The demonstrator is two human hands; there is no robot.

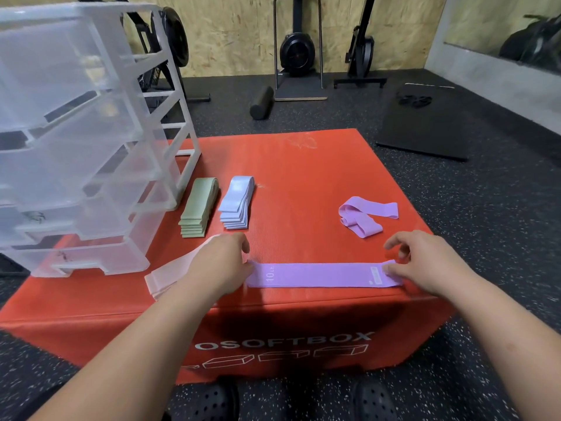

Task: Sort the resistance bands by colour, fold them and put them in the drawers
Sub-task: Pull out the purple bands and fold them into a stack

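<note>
Head view: a translucent plastic drawer tower stands at the 10 o'clock corner of a red soft plyo box, its drawers pushed in. Through the cloudy plastic I see only faint dark smudges in the lower drawers, and I cannot tell what is inside them.

Just beside the tower, towards 11 o'clock, lie a stack of folded green bands and a stack of folded light blue bands, side by side but apart. At 1 o'clock a loose purple band lies crumpled.

Along the 6 o'clock edge a flat purple band, printed "10 LB", is stretched between the hands. The left hand has its fingers curled down over the band's left end and grips it. The right hand presses its thumb on the labelled right end, with the other fingers loosely bent above it.

A pale pink band at 8 o'clock is partly hidden under the left forearm, so its full shape is unclear. The tower's top and left side are cut off by the frame.

On the speckled floor beyond the box, a black foam roller lies at 12 o'clock and a black mat at 2 o'clock. Exercise machines stand against the chipboard wall. Black clogs show at the bottom.
</note>
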